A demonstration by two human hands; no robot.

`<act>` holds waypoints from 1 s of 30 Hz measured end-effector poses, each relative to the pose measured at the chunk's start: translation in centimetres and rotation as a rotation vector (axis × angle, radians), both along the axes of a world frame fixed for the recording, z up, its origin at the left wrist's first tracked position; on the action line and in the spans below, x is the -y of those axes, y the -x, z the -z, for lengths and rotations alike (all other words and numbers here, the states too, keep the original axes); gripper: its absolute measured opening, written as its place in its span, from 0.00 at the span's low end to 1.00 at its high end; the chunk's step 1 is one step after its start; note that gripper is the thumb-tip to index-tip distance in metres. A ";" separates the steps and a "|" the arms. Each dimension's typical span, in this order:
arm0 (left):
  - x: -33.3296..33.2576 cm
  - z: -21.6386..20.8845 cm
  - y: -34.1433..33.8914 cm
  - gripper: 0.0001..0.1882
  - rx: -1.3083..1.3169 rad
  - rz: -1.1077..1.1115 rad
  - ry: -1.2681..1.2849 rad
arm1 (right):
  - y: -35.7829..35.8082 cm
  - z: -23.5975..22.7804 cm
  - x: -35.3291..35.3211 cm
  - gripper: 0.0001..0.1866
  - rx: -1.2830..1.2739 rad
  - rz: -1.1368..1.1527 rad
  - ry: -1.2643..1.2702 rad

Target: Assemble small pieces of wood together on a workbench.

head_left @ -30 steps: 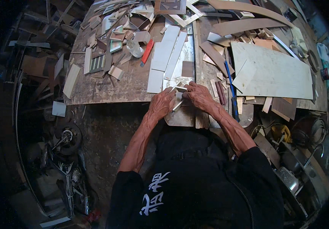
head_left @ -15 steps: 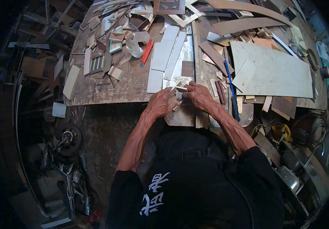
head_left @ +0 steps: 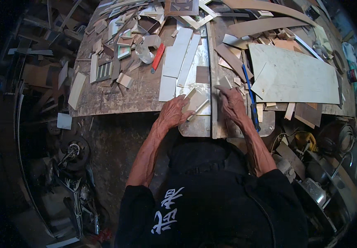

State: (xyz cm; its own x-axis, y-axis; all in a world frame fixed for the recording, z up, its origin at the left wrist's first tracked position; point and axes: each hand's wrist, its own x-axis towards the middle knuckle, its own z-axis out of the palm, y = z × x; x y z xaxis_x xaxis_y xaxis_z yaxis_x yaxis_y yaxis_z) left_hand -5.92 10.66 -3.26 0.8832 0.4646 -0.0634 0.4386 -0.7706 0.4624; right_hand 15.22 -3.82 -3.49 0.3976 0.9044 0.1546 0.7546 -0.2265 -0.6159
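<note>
My left hand [head_left: 173, 112] grips a small wooden box [head_left: 196, 100] at its left side, thumb underneath and fingers at the top. The box is pale, with thin raised sides and a flat face, and lies tilted over the near edge of the workbench. My right hand [head_left: 233, 103] is apart from it, right of a long wooden strip [head_left: 214, 70]. Its fingers are bent around a small pale wooden piece [head_left: 224, 82], which sticks out beyond the fingertips; the grip itself is partly hidden.
White boards [head_left: 178, 53] lie ahead of the box. A red utility knife [head_left: 158, 58] and wood offcuts [head_left: 125, 79] are on the left. To the right are a blue saw-like tool [head_left: 248, 84] and a large pale panel [head_left: 294, 76]. Curved boards [head_left: 269, 27] lie farther back.
My right hand has left the box and moved right, with a small pale wooden piece now at its fingers. My left hand stays on the box, which is now more exposed.
</note>
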 end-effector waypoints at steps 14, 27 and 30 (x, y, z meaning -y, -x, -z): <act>0.2 -0.1 0.1 0.32 -0.027 0.005 0.002 | 1.1 0.9 1.8 0.24 -0.378 0.207 -0.247; 0.5 -1.3 -0.4 0.28 0.000 0.037 -0.005 | 1.2 2.2 1.6 0.23 -0.664 0.337 -0.197; 0.6 -1.5 -0.4 0.25 0.035 0.031 -0.013 | 1.6 1.9 1.0 0.22 -0.727 0.413 -0.339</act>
